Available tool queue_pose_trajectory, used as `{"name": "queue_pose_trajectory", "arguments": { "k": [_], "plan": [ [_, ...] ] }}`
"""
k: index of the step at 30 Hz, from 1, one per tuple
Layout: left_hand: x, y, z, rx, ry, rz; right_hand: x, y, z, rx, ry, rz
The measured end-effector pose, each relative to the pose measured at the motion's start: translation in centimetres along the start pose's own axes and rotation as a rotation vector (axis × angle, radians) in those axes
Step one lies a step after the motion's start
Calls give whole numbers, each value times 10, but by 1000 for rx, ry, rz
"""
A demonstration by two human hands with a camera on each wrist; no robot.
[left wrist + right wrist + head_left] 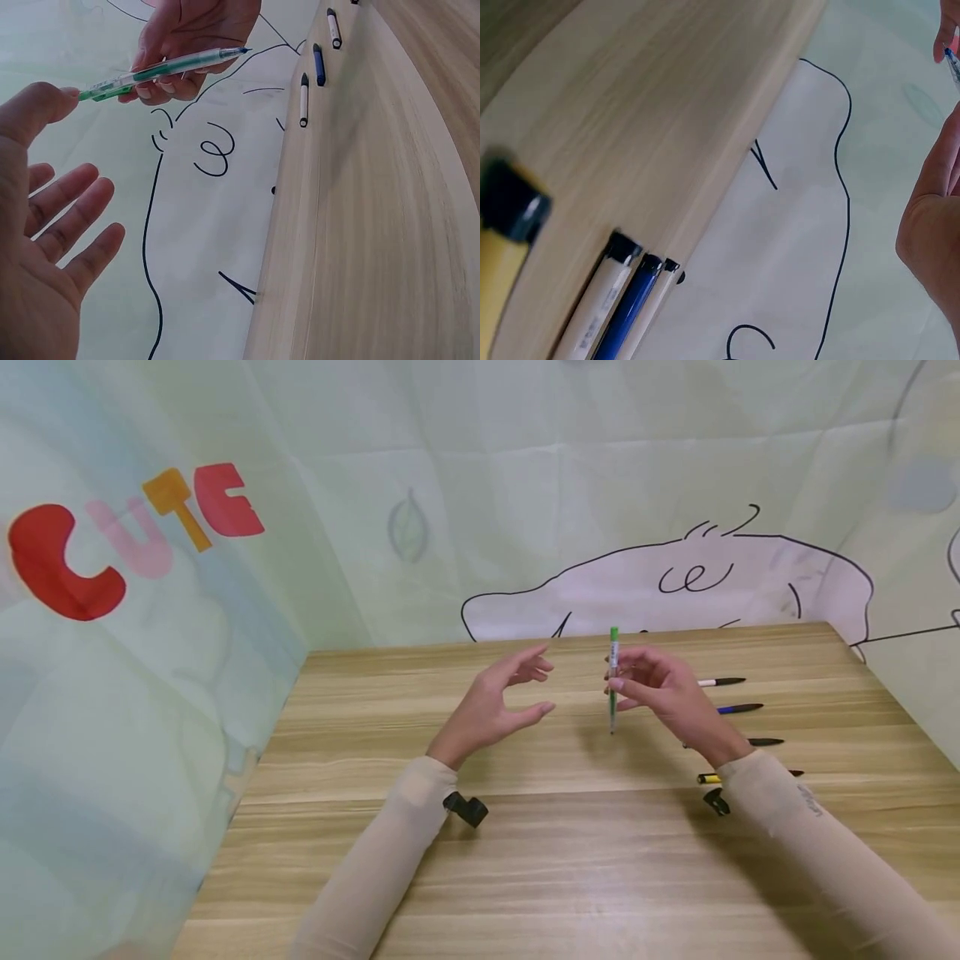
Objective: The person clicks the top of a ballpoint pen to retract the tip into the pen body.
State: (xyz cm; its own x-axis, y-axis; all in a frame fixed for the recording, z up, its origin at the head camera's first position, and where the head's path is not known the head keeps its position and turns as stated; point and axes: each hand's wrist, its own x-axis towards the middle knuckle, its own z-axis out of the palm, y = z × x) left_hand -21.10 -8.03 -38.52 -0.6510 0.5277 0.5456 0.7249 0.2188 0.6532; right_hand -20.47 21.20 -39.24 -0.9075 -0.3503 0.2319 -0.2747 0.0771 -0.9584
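Note:
A slim clear pen with green parts [613, 664] stands nearly upright above the table, green end up and point down. My right hand [671, 697] pinches it between thumb and fingers. To its left, my left hand [498, 702] is held in the air, thumb and fingers spread apart with nothing between them. In the left wrist view the left thumb [45, 105] overlaps the pen's green end, though the head view shows a gap. The right wrist view catches only part of the right hand [930, 232] and the pen's tip [950, 56].
On the wooden table [570, 860] several pens lie in a row under and beyond the right forearm: white [722, 682], blue [741, 709], one with a dark end [767, 742], and yellow [708, 778]. A printed cloth [450, 527] hangs behind the table and at its left.

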Motion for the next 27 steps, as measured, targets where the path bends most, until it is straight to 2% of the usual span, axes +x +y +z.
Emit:
{"name": "queue_pose_trajectory", "arguments": {
  "k": [6, 14, 27],
  "plan": [
    [5, 0, 3, 26, 1, -8, 3, -4, 7, 31, -14, -3],
    [9, 0, 7, -2, 17, 7, 5, -4, 12, 62, -44, -28],
    [13, 2, 10, -7, 19, 10, 8, -6, 19, 49, -48, -18]
  ]
}}
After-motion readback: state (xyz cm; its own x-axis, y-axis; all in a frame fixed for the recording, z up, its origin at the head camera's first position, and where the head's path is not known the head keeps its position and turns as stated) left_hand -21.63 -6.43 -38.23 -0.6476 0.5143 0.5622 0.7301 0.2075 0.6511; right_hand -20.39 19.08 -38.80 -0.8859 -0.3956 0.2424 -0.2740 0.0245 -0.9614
